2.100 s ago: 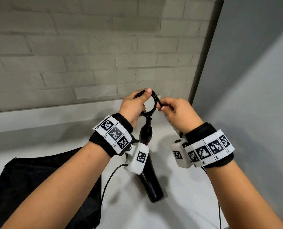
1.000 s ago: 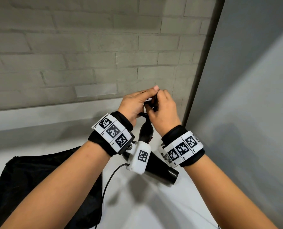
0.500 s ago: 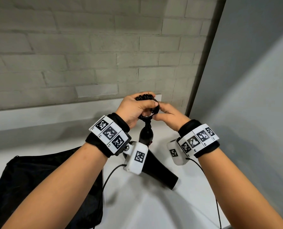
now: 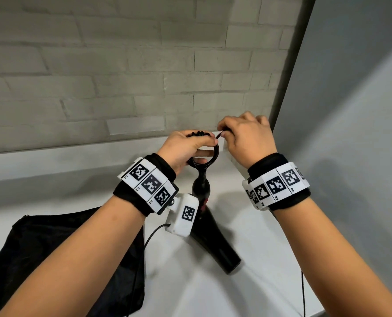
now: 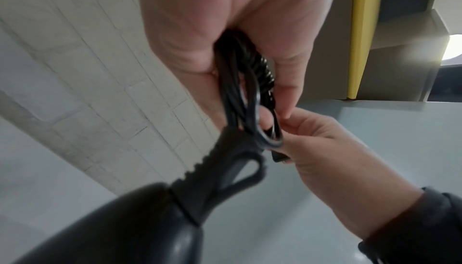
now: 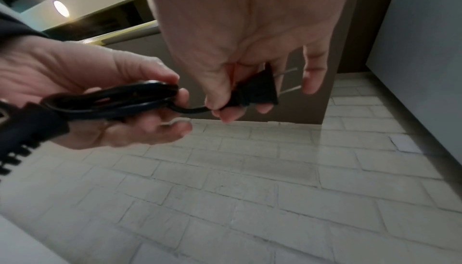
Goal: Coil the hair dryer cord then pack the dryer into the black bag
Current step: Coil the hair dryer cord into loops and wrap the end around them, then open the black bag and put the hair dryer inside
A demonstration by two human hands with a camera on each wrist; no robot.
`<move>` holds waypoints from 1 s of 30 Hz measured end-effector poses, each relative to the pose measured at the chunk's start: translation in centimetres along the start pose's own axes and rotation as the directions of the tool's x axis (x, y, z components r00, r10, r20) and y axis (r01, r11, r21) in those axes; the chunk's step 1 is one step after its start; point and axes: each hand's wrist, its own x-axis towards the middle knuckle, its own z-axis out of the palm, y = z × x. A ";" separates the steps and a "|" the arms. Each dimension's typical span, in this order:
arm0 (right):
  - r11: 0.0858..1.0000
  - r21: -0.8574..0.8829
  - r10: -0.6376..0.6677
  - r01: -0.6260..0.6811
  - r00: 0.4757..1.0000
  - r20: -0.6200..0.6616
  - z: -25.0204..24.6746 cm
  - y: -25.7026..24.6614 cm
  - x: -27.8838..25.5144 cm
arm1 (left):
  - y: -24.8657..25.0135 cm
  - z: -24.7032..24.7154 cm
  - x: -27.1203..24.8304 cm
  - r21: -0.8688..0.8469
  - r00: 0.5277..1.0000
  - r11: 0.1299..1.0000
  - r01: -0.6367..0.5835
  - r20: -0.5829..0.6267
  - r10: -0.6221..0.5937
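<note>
The black hair dryer (image 4: pixel 215 241) hangs nozzle-down over the white counter, held up by its cord. My left hand (image 4: pixel 188 147) grips the coiled cord (image 4: pixel 213 156), a small bundle of loops above the handle's strain relief (image 5: pixel 212 165). In the left wrist view the coiled cord (image 5: pixel 240 90) runs through my curled fingers. My right hand (image 4: pixel 245 136) pinches the black plug (image 6: pixel 255 92) at the cord's end, prongs pointing away, just right of the coil (image 6: pixel 112 100). The black bag (image 4: pixel 60 255) lies flat at the lower left.
A brick wall (image 4: pixel 121 76) stands close behind my hands. A grey panel (image 4: pixel 350 133) closes the right side. The white counter (image 4: pixel 213 294) runs under the dryer, with its front edge at the lower right. Thin sensor cables hang from both wrists.
My right hand has swung from under the coil up and to the right with the cord's end. The left hand kept the coil; the dryer swung slightly.
</note>
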 end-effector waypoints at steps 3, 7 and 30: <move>0.999 -0.038 -0.003 0.000 0.997 -0.073 -0.1 -0.5 0.0 | 0.2 0.1 -0.2 0.019 1.000 1.000 -0.009 0.028 0.009; 0.999 -0.013 0.036 -0.038 0.989 -0.144 -0.4 -1.3 -0.4 | 0.0 0.3 -0.1 0.013 1.000 1.000 -0.019 0.020 0.018; 0.860 0.117 0.169 -0.497 0.493 0.854 7.6 1.0 -11.7 | -1.3 0.7 1.4 -0.284 0.969 0.958 -0.032 -0.244 -0.040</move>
